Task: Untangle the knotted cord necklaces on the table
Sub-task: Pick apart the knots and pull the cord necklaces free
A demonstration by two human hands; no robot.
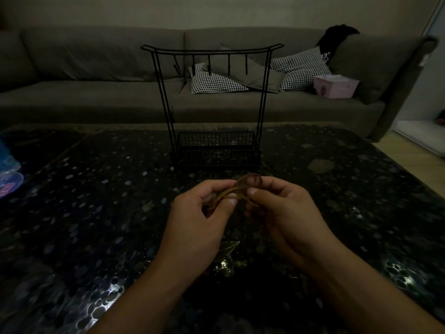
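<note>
A tangle of brown cord necklaces point(237, 191) is held up above the dark speckled table point(96, 194), between both hands. My left hand point(199, 220) pinches the cords from the left with thumb and fingers. My right hand point(286, 213) pinches them from the right, and a loop of cord arcs over its fingertips. Below the hands, metallic pendants point(227, 255) lie on or hang just above the table; the dim light hides which. Part of the cords is hidden inside the palms.
A black wire jewelry stand point(212, 104) with hooks and a mesh basket base stands on the table just beyond my hands. Blue plastic items point(8, 172) sit at the table's left edge. Behind is a grey sofa point(96, 75) with checkered pillows and a pink box point(336, 86).
</note>
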